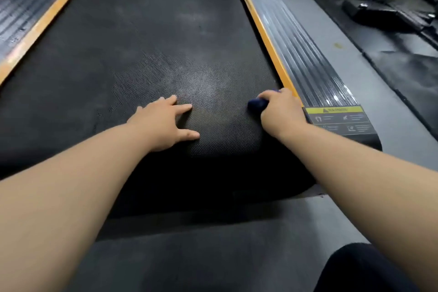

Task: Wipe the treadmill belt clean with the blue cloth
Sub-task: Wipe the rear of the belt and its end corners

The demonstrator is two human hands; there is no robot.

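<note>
The black textured treadmill belt [147,38] runs away from me, with pale dusty smears along its middle. My left hand [163,121] lies flat on the belt near its rear end, fingers spread, holding nothing. My right hand [279,110] is closed over the blue cloth [257,103] at the belt's right edge, beside the orange trim. Only a small dark-blue bunch of the cloth shows past my fingers; the rest is hidden under the hand.
Orange strips [263,31] border the belt on both sides, with ribbed grey side rails [305,54] beyond. A yellow warning label [336,118] sits on the right rail's end. Dark gym equipment [391,2] stands at the far right on a grey floor [213,256]. My dark-clothed knee [360,268] is at the bottom right.
</note>
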